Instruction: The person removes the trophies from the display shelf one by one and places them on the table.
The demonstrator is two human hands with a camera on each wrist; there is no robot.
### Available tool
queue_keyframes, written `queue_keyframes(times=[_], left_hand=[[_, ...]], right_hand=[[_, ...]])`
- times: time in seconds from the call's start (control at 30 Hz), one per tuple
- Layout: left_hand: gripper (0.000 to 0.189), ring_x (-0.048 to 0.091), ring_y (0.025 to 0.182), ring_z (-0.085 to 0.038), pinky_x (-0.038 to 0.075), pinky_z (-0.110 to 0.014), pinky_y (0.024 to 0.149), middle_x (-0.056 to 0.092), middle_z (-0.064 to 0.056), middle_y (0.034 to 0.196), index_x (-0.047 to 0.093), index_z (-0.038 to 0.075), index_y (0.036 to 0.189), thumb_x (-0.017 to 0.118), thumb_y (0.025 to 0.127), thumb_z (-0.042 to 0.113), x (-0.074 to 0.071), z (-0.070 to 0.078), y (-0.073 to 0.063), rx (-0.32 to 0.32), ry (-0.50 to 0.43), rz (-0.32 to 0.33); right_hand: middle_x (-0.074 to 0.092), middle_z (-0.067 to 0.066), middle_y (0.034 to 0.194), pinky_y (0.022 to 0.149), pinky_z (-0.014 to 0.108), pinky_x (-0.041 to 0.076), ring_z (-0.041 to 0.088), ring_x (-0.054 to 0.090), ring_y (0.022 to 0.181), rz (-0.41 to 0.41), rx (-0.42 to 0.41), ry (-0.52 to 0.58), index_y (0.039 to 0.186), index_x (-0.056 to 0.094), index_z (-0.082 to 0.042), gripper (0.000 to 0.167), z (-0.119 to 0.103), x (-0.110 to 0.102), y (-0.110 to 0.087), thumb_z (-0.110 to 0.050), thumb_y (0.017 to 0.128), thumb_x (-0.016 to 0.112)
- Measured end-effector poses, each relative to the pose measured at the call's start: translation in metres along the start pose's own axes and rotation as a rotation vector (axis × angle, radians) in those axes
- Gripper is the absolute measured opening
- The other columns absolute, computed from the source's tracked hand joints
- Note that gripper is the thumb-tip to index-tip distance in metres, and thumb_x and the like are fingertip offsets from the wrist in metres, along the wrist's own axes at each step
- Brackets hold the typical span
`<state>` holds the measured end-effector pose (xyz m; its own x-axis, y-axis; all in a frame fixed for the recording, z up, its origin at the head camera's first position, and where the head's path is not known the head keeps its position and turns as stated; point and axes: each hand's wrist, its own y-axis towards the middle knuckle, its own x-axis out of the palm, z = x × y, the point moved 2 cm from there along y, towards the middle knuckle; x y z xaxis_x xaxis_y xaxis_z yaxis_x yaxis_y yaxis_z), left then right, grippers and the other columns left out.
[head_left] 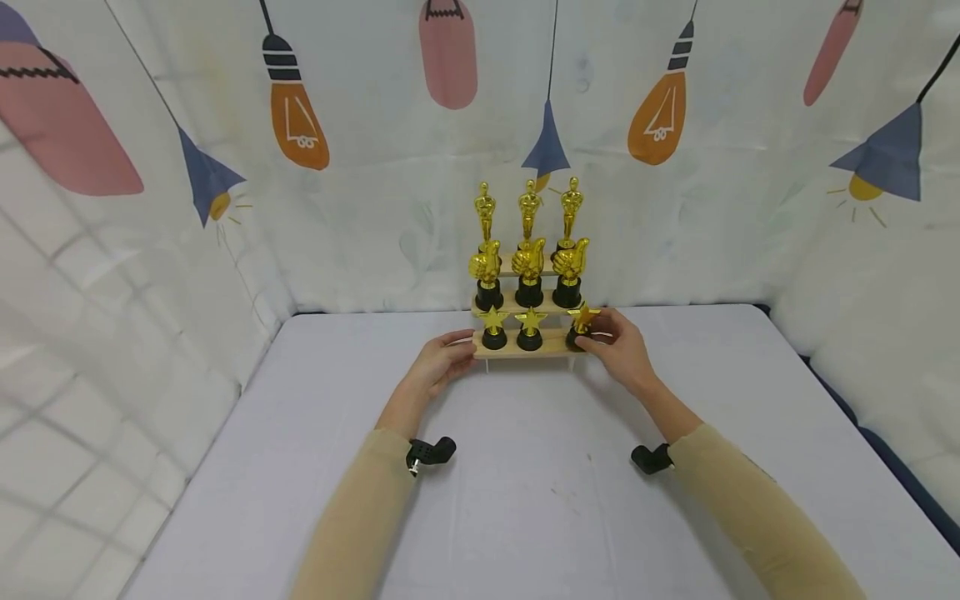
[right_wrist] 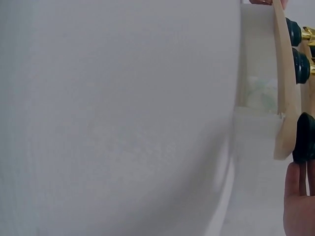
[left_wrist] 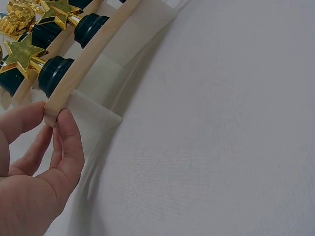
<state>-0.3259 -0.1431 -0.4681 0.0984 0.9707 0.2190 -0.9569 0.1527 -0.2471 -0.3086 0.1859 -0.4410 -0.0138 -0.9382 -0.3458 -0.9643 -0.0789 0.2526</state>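
Inspected: a 3-step wooden stand (head_left: 553,342) on a white-covered table (head_left: 525,475), near the rear curtain (head_left: 360,242). The top step carries 3 gold figure trophies (head_left: 528,208), standing side by side. The middle step carries 3 gold thumbs-up trophies (head_left: 528,258), likewise standing. On the front step, the left star trophy (head_left: 493,322) and the middle star trophy (head_left: 531,322) stand on black bases, with no hand on them.

The right star trophy (head_left: 584,317) is at the right end of the front step. The right hand (head_left: 621,350) pinches it low, at its base (right_wrist: 305,140). The gap between this trophy and the middle star is wider than the gap between the other 2. Whether its base sits fully on the board cannot be confirmed — the right wrist view cuts it off at the edge.

The left hand (head_left: 441,364) pinches the left end of the front step between thumb and fingers, a grip judged to be for steadying.

Progress: loading is judged nearly complete. Of 9 trophies, 8 stand free of any hand, while 1 is held. Outstanding, in the inspector's judgement: final seating and spacing of the right star, then release by both hands.
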Motion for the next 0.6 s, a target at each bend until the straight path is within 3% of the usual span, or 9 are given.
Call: queue_keyframes(times=[0.13, 0.4, 0.6], left_hand=[[0.048, 0.066, 0.093, -0.016, 0.058, -0.03, 0.088, 0.06, -0.02, 0.13, 0.051, -0.003, 0.146, 0.063, 0.1, -0.002, 0.0, 0.001, 0.0, 0.006, -0.004, -0.002], [0.047, 0.065, 0.094, -0.016, 0.058, -0.03, 0.088, 0.059, -0.017, 0.129, 0.05, -0.003, 0.146, 0.062, 0.101, -0.002, 0.001, 0.001, 0.001, 0.006, -0.002, -0.005], [0.047, 0.063, 0.094, -0.017, 0.057, -0.031, 0.09, 0.057, -0.017, 0.131, 0.051, -0.002, 0.147, 0.063, 0.101, -0.001, 0.0, 0.0, 0.001, -0.005, 0.006, 0.001]], right_hand=[[0.063, 0.019, 0.124, 0.097, 0.025, 0.053, 0.03, 0.06, 0.117, -0.003, -0.024, -0.004, 0.131, 0.058, 0.001, 0.046, -0.002, -0.003, -0.004, -0.009, 0.092, 0.08], [0.063, 0.019, 0.125, 0.1, 0.038, 0.054, 0.033, 0.063, 0.113, -0.016, -0.038, -0.024, 0.143, 0.049, -0.007, 0.059, -0.005, -0.007, -0.018, -0.005, 0.092, 0.079], [0.065, 0.019, 0.123, 0.1, 0.043, 0.054, 0.032, 0.064, 0.11, -0.036, -0.067, -0.032, 0.141, 0.049, -0.008, 0.06, -0.011, -0.004, -0.028, -0.006, 0.09, 0.081]])
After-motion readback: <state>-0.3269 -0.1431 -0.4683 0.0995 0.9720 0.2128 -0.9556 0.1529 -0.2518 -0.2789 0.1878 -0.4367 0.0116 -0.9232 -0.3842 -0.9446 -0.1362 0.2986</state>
